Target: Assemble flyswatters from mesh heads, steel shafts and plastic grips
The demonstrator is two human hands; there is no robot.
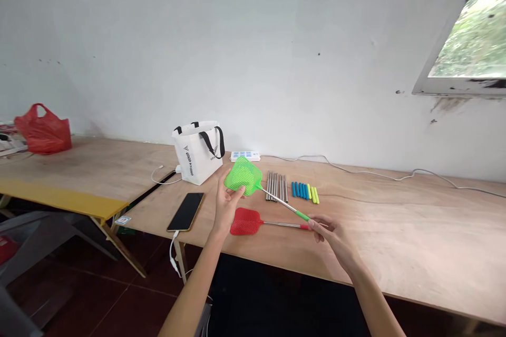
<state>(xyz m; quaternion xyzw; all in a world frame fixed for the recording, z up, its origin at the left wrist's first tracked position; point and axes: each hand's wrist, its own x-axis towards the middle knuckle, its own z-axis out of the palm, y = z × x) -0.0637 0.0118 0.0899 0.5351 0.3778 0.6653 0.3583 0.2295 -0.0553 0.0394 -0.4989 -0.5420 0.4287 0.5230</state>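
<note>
A green fly swatter (243, 175) is held up above the table between my two hands, its metal shaft slanting down to the right. My left hand (227, 200) grips the edge of the mesh head, thumb on the front. At the other end, my right hand (328, 231) pinches the green handle. Below it a red fly swatter (245, 221) lies flat on the table, its handle end reaching close to my right hand. Behind are several metal tubes (276, 186) in a row, with several blue grips (300, 190) and yellow grips (313, 194) to their right.
A white tote bag (200, 152) with black handles stands at the back left, near a power strip (245, 156). A phone (186, 211) on a white cable lies by the front edge of the wooden table (415, 237). A red plastic bag (43, 131) sits far left.
</note>
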